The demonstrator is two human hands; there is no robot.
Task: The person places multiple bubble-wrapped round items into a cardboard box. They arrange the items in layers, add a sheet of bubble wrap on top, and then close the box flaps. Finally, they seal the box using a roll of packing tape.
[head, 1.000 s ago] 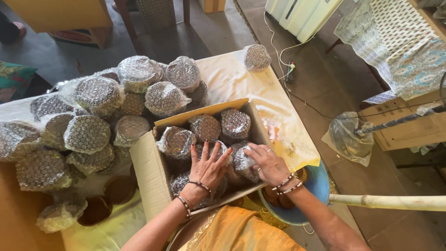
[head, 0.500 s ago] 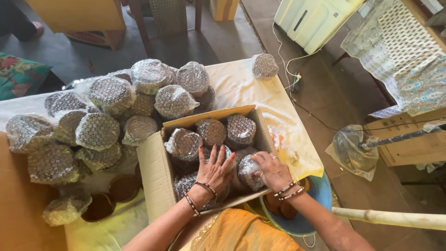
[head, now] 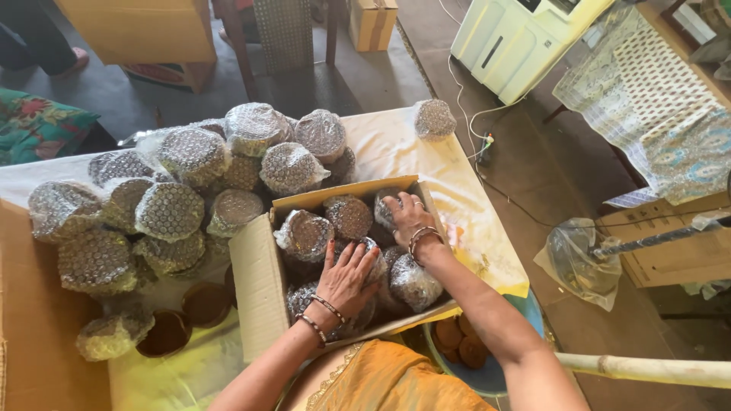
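Inside 1 cardboard box (head: 259, 281), left hand (head: 346, 275) flat & right hand (head: 407, 217) cupped on 2 of ~8 bubble-wrapped bundles (head: 304, 234)

tan cardboard box (head: 259, 278), clear silvery bubble-wrap bundles (head: 169, 211), pale yellow tablecloth (head: 396, 148), orange garment (head: 396, 380).

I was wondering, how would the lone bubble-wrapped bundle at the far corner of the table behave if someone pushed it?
The lone bundle looks round and squat, so it would probably slide or wobble rather than tip. Its bubble wrap seems soft and slightly slick, so a grip may give a little. It sits near the edge of the cloth-covered table, so a firm push might send it off.
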